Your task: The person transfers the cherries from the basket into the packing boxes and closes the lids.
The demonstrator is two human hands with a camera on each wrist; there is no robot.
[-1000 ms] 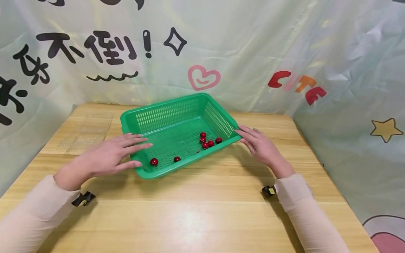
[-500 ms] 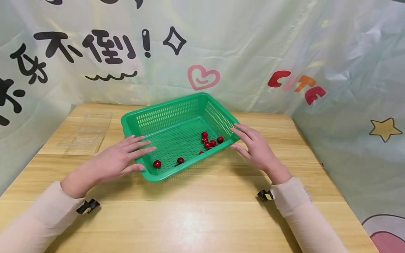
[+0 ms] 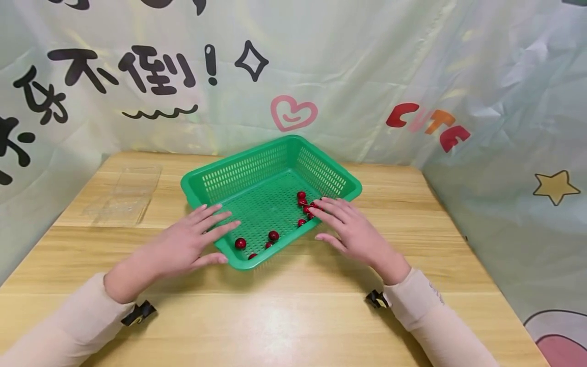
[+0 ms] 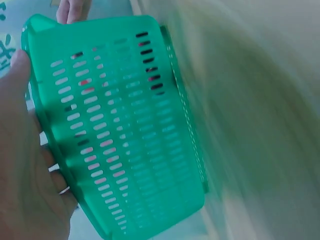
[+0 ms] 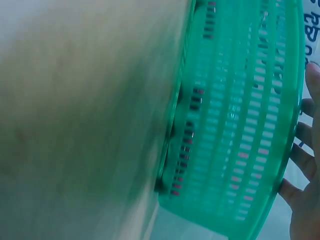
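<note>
A green perforated plastic basket [image 3: 263, 201] stands at an angle on the wooden table in the head view. Several red cherries lie inside it: a cluster beside the right front wall includes one cherry [image 3: 301, 195], and others, such as a cherry [image 3: 240, 243], are near the left front corner. My left hand [image 3: 181, 247] rests at the left rim, its fingers spread over the edge and its thumb outside. Across the front rim reach the extended fingers of my right hand [image 3: 355, 234], partly hiding the cluster. Both wrist views show the basket's side wall [image 4: 145, 115] beside a hand.
Clear plastic packaging [image 3: 126, 196] lies at the table's back left. A printed cloth backdrop [image 3: 348, 76] encloses the back and sides. The wooden table [image 3: 275, 316] extends in front of the basket.
My right hand has moved left from the basket's right corner to its front rim. My left hand and the basket have shifted slightly rightward and nearer. More cherries show near the front left.
</note>
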